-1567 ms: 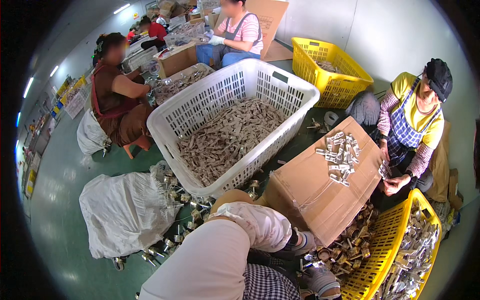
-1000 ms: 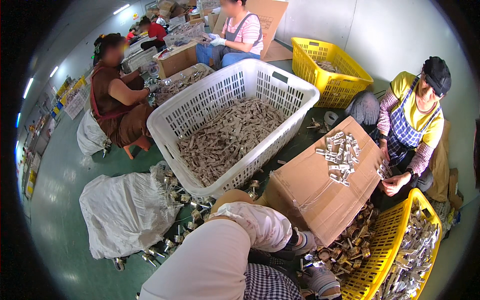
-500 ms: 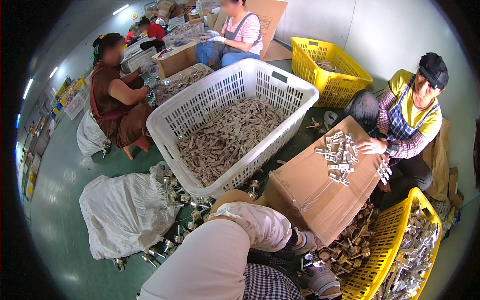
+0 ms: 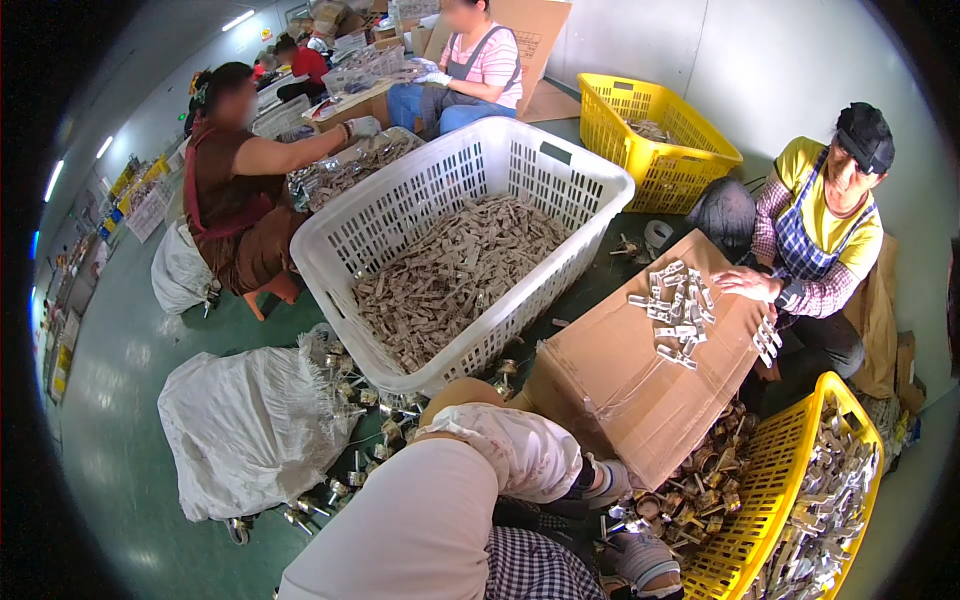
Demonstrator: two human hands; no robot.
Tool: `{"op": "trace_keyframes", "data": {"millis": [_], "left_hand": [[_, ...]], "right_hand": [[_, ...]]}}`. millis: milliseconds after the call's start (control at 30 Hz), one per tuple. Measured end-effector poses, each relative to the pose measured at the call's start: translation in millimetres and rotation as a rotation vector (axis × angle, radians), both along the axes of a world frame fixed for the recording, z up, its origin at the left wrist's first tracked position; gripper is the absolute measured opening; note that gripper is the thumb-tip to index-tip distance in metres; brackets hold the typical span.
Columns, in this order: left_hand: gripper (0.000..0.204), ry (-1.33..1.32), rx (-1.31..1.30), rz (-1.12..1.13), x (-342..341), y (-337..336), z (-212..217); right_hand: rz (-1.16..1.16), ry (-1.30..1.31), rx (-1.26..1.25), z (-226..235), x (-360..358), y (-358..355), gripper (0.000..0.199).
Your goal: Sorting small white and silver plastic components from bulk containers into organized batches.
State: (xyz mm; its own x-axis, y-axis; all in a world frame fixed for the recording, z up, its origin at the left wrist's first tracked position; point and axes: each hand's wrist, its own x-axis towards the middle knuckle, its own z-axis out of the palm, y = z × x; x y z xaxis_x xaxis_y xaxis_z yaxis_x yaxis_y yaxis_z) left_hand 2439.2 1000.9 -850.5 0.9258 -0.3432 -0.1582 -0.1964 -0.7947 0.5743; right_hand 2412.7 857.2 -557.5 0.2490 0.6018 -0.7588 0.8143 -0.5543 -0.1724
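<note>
My left arm comes up from the lower edge in a pale sleeve and a white patterned sleeve cover. My left hand [image 4: 610, 483], in a light striped glove, is beside the lower edge of a cardboard box [image 4: 640, 420]. Below it my right hand [image 4: 645, 562], in a striped glove, is near the bottom edge of the view. Both are next to a heap of brass-coloured metal fittings with stems [image 4: 700, 490]. Fingers, and anything in them, cannot be made out. A checkered cloth [image 4: 540, 568] lies between my arms.
Metal clips [image 4: 680, 315] lie on the box, near a co-worker's hand [image 4: 748, 284]. A white basket [image 4: 460, 160] holds flat metal pieces. A yellow basket [image 4: 765, 500] of metal parts stands right. A white sack [image 4: 255, 430] lies left, with fittings [image 4: 340, 490] around it.
The co-worker at the left has stretched an arm out over the metal pieces. The right-hand co-worker's hand has shifted slightly on the box. My arms look almost unmoved.
</note>
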Motion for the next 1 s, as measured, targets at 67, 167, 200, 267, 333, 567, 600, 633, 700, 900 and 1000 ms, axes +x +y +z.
{"op": "trace_keyframes", "data": {"millis": [67, 167, 200, 267, 333, 567, 600, 633, 700, 900, 1000], "left_hand": [[0.029, -0.016, -0.039, 0.003, -0.3, -0.3, 19.1], [0.032, -0.031, -0.098, 0.033, -1.2, -3.1, 53.8], [0.033, -0.034, -0.123, 0.052, -3.5, -2.5, 61.2], [0.035, -0.04, -0.182, 0.098, -10.9, 3.1, 71.3], [0.037, -0.05, -0.237, 0.153, -20.8, 10.9, 77.2], [0.024, -0.025, -0.074, 0.128, -16.8, 14.2, 115.8], [0.025, 0.003, -0.187, 0.191, -19.0, 16.9, 106.6], [0.027, 0.031, -0.299, 0.251, -21.5, 19.3, 99.0], [0.029, 0.016, -0.49, 0.248, -26.9, 22.6, 107.6], [0.023, 0.052, -0.341, 0.207, -25.5, 26.0, 103.6], [0.033, 0.085, 0.233, -0.102, -21.4, 20.4, 123.4]], "right_hand": [[-0.019, -0.003, 0.002, 0.6, 0.7, -1.7, 0.039], [-0.007, -0.034, 0.011, 0.7, 2.7, -4.8, 0.038], [-0.021, -0.027, 0.016, -1.3, 3.3, -5.8, 0.038], [-0.03, -0.013, 0.025, -2.4, 2.4, -5.7, 0.038], [0.0, -0.011, 0.075, -1.5, 0.6, -3.5, 0.038], [0.02, -0.036, 0.071, -31.7, 7.7, -24.4, 0.041], [0.011, -0.031, 0.072, -30.6, 6.6, -23.1, 0.041], [0.065, -0.056, 0.152, -29.4, 5.5, -22.7, 0.037], [0.092, -0.08, 0.23, -22.3, 3.8, -20.2, 0.032], [0.056, -0.05, 0.186, -23.2, 5.7, -21.9, 0.029], [0.05, -0.063, 0.2, -27.7, 4.8, -25.7, 0.031]]}}
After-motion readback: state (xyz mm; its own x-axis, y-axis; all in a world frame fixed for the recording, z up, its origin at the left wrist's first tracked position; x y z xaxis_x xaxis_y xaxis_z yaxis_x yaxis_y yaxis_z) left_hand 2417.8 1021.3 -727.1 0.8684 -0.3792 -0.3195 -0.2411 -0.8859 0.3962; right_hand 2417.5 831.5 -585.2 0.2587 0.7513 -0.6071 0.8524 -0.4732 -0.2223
